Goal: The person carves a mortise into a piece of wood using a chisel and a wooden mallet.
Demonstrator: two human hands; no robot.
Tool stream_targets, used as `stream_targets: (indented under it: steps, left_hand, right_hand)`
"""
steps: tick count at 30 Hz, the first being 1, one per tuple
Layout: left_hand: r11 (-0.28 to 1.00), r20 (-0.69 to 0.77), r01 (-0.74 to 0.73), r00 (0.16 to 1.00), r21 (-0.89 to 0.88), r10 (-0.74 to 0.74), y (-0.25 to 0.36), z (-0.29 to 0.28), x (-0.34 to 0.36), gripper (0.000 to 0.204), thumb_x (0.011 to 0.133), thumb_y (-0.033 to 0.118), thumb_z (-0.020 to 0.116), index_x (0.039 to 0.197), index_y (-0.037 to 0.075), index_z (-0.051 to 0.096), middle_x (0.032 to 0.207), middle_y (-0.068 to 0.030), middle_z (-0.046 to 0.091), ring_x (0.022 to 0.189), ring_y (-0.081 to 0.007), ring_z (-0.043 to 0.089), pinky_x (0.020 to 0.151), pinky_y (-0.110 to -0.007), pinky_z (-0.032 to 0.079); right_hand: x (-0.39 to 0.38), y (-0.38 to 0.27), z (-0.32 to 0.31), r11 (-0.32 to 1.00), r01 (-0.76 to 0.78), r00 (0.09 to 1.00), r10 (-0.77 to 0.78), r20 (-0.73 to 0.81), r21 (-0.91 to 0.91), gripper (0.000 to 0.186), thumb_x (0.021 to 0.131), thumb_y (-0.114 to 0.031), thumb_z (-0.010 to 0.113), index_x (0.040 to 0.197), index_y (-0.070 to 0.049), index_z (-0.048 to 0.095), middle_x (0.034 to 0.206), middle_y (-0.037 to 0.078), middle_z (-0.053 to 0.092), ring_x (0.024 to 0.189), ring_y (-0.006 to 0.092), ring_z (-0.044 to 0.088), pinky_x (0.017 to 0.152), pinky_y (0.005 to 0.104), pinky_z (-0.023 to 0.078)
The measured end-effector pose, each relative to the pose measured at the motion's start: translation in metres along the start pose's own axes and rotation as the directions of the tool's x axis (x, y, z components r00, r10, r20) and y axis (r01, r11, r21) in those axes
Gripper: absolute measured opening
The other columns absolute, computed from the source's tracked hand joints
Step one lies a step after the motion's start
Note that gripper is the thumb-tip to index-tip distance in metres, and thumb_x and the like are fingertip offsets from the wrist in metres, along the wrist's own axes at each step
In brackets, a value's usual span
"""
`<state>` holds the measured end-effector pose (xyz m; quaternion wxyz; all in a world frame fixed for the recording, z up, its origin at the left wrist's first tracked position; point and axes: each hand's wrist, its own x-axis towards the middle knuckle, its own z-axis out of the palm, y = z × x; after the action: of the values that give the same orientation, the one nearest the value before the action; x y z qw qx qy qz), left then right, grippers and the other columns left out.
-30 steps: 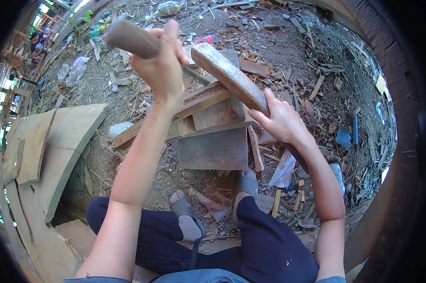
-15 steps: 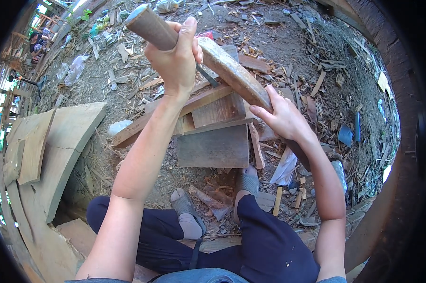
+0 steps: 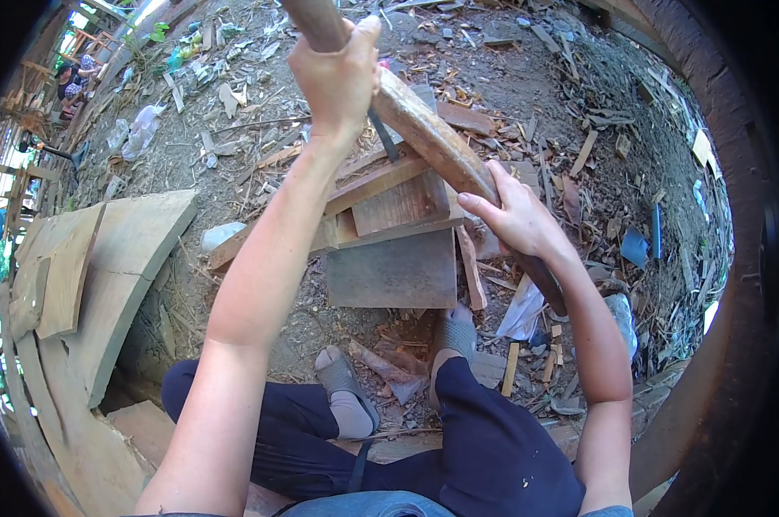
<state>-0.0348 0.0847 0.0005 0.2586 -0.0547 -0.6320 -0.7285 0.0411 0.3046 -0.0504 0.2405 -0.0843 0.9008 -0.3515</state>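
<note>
At the left, broad planks (image 3: 135, 258) lie over the ground's left side, and a clear plastic lump (image 3: 222, 234) sits between them and the left end of a narrow beam (image 3: 381, 184). The left forearm passes over that beam, and the left hand (image 3: 333, 86) is wrapped around a thick wooden handle (image 3: 318, 21). A dark metal strip (image 3: 383, 136) slants down below the fist toward the beam's far edge. The beam crosses a stack of wood, with a grey board (image 3: 391, 276) at its near edge. From just right of the left fist, a long piece of wood (image 3: 437, 133) runs over the beam's right end, its long axis slanting from far left to near right. The right hand (image 3: 523, 211) is clamped around its nearer half, thumb on the near side; the hands are well apart, the right one on the wood, the left beside its far end. The handle's top is cut off by the upper edge. The fist hides where handle and strip meet, and whether strip touches beam is hard to tell. The right forearm partly covers the wood's near end.
</note>
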Motion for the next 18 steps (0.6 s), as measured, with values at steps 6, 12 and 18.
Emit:
stream_targets:
  steps: [6, 12, 18]
  left_hand:
    - [0.991, -0.056, 0.067, 0.996, -0.114, -0.074, 0.0, -0.005, 0.006, 0.02, 0.088, 0.004, 0.069, 0.081, 0.008, 0.05, 0.055, -0.0006, 0.047, 0.041, -0.0093, 0.045, 0.037, -0.025, 0.034]
    - [0.982, -0.181, -0.142, 0.97, 0.125, 0.163, -0.009, -0.008, -0.015, 0.024, 0.087, 0.002, 0.067, 0.073, 0.009, 0.049, 0.057, -0.0011, 0.052, 0.044, -0.0076, 0.05, 0.039, -0.024, 0.037]
    - [0.925, -0.128, -0.277, 0.94, 0.261, 0.317, -0.001, 0.01, -0.034, 0.014, 0.083, 0.006, 0.069, 0.076, 0.003, 0.057, 0.063, -0.003, 0.06, 0.059, -0.0131, 0.059, 0.057, -0.031, 0.045]
  right_hand:
    - [0.004, 0.007, 0.007, 0.995, 0.049, 0.996, -0.056, -0.075, -0.092, 0.066, 0.088, -0.051, 0.058, 0.127, 0.001, 0.047, 0.1, 0.028, 0.068, 0.097, 0.0416, 0.068, 0.086, 0.0502, 0.051]
    - [-0.003, 0.011, 0.011, 0.902, 0.123, 0.992, -0.104, -0.069, 0.414, 0.058, 0.089, -0.041, 0.063, 0.126, 0.002, 0.054, 0.09, 0.01, 0.062, 0.069, 0.0163, 0.061, 0.06, 0.0339, 0.051]
    - [-0.067, -0.071, -0.042, 0.867, 0.271, 0.92, -0.106, -0.377, 0.418, 0.045, 0.089, -0.033, 0.067, 0.117, 0.001, 0.056, 0.074, 0.001, 0.055, 0.052, 0.0086, 0.052, 0.043, 0.0261, 0.044]
